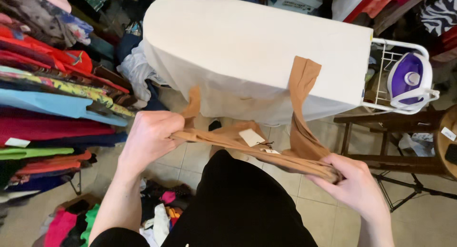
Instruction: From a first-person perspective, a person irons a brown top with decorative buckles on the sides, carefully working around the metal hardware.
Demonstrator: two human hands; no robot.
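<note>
- Left hand (150,135) is clenching one gathered end of a thin tan nylon garment (247,149), most likely tights; fingers are curling fully over the bunched fabric.
- Right hand (354,182) is pinching the opposite gathered end between thumb and fingers, near right of the scene.
- The garment is stretching taut between the two hands, just above the person's black-clothed lap, near the scene's centre.
- One tan leg (301,92) is trailing up from the right hand and lying over the near edge of the cream padded ironing board (257,47); a second strip (193,102) is hanging beside the board's near-left edge.
- White paper tags (251,137) are dangling from the stretched part on a dark thread.
- Purple and white steam iron (409,78) is sitting in the white wire rest (381,78) at the board's right end, well apart from both hands.
- Rack of folded colourful clothes (52,90) is filling the left side; a loose pile of garments (157,209) is lying on the tiled floor near left.
- Dark wooden stool (395,137) is standing right of the board.
- Judgement on handling: the knit looks sheer and snag-prone, so even, gentle tension is serving better than a hard pull; keeping the tags free of the grip and the trailing leg flat on the board should be helping avoid twists.
</note>
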